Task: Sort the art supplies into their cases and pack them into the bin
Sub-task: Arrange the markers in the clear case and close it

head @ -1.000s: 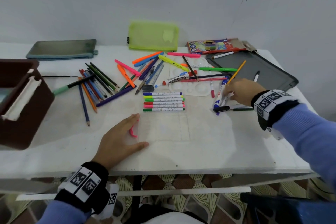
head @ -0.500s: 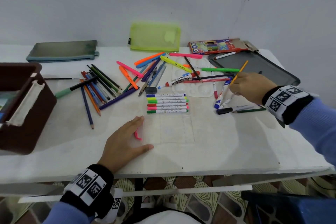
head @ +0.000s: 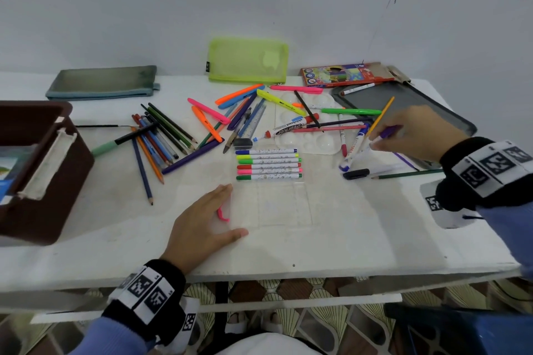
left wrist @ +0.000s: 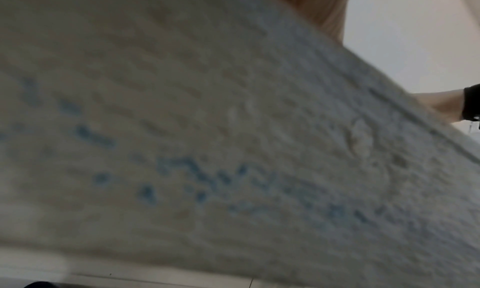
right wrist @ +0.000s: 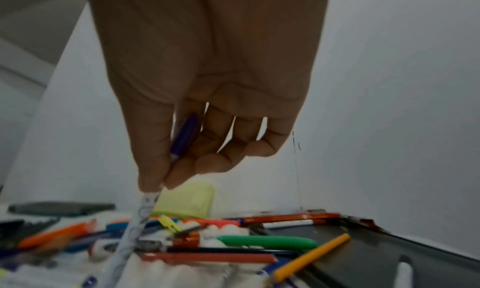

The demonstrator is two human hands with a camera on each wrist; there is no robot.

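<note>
My right hand [head: 375, 145] hovers over the pens at the right of the table and pinches a white marker with a purple cap [head: 388, 133] between thumb and forefinger. The right wrist view shows that marker [right wrist: 183, 136] hanging down from the right hand [right wrist: 158, 181]. Several matching markers [head: 268, 164] lie in a row in a clear flat case [head: 285, 204] at the table's middle. My left hand [head: 227, 210] rests flat on that case's near left corner, fingers straight, next to a pink clip [head: 222, 215]. The left wrist view shows only blurred table surface.
A brown bin [head: 43, 176] stands at the left edge. Coloured pencils [head: 161, 135], highlighters [head: 207, 111] and a paint palette [head: 311, 130] lie scattered behind. A green mesh pouch [head: 248, 60], grey pouch [head: 101, 82], pencil box [head: 343, 75] and dark tray [head: 403, 104] line the back.
My right hand has lifted out of the pen pile and drawn back to the right with the purple-capped marker pinched in it. The left hand has stayed in place.
</note>
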